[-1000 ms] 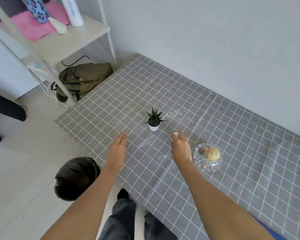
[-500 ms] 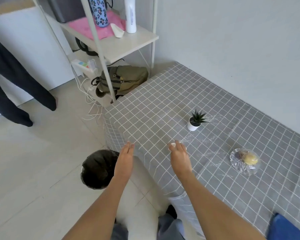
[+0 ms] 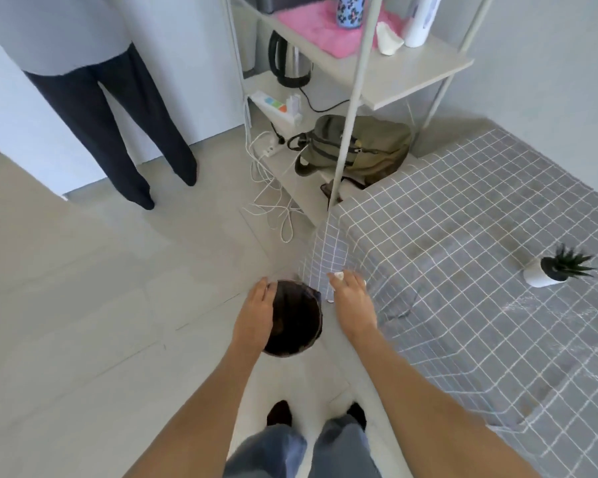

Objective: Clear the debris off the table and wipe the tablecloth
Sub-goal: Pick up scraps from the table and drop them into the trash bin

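Note:
A grey tablecloth (image 3: 463,236) with a white grid covers the table on the right, with pale crumb streaks (image 3: 529,301) near its middle. A round bin with a black liner (image 3: 296,319) stands on the floor by the table's corner. My left hand (image 3: 254,310) is flat, fingers together, over the bin's left rim and holds nothing. My right hand (image 3: 353,301) hovers at the bin's right rim beside the table corner, curled around small white debris (image 3: 339,276) that shows at the fingertips.
A small potted succulent (image 3: 553,269) stands on the cloth at right. A white metal shelf (image 3: 359,74) holds a kettle, power strips and a pink cloth, with an olive backpack (image 3: 359,146) and loose cables under it. A person's legs (image 3: 118,139) stand at back left.
Both hands moved off the tablecloth, left and down to the bin. My view swung left, so the glass dish left the frame and the plant shifted to the right edge.

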`<action>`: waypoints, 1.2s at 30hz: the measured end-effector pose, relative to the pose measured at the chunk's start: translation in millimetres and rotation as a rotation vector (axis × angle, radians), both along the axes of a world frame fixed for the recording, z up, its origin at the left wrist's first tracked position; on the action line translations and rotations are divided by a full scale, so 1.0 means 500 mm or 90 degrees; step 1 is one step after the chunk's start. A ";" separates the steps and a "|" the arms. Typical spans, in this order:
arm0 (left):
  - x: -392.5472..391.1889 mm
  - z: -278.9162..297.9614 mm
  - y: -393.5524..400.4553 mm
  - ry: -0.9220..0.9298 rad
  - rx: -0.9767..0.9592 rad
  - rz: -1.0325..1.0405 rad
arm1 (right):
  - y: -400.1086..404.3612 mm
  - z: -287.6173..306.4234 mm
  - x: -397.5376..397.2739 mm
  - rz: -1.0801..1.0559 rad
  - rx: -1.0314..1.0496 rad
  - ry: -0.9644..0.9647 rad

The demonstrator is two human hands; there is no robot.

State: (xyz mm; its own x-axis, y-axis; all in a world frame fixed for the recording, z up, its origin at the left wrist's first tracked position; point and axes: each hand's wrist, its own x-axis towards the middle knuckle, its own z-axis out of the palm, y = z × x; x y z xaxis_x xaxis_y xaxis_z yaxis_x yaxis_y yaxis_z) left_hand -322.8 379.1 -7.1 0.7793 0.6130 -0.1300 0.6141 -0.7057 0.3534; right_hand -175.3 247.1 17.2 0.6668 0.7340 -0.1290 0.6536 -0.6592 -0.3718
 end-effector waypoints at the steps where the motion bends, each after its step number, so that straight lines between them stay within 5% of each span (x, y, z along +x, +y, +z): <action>1: -0.014 -0.011 0.017 0.006 -0.004 0.004 | 0.023 -0.012 -0.010 0.009 0.004 0.005; 12: -0.027 -0.190 0.116 0.075 -0.055 0.038 | 0.184 -0.251 -0.037 0.129 -0.072 0.079; 24: 0.033 -0.486 0.138 -0.008 -0.159 0.216 | 0.232 -0.556 -0.003 0.129 -0.090 0.077; 36: 0.028 -0.562 0.130 -0.008 -0.171 0.248 | 0.243 -0.638 -0.008 0.137 -0.225 0.091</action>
State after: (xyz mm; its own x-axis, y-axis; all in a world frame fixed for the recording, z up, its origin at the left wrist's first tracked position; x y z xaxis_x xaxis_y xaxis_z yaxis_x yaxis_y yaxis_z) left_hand -308.9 444.2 -288.2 0.5009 0.8060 -0.3154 0.8091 -0.3066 0.5014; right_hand -179.3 368.5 -301.7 0.4606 0.7482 -0.4775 0.7483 -0.6166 -0.2445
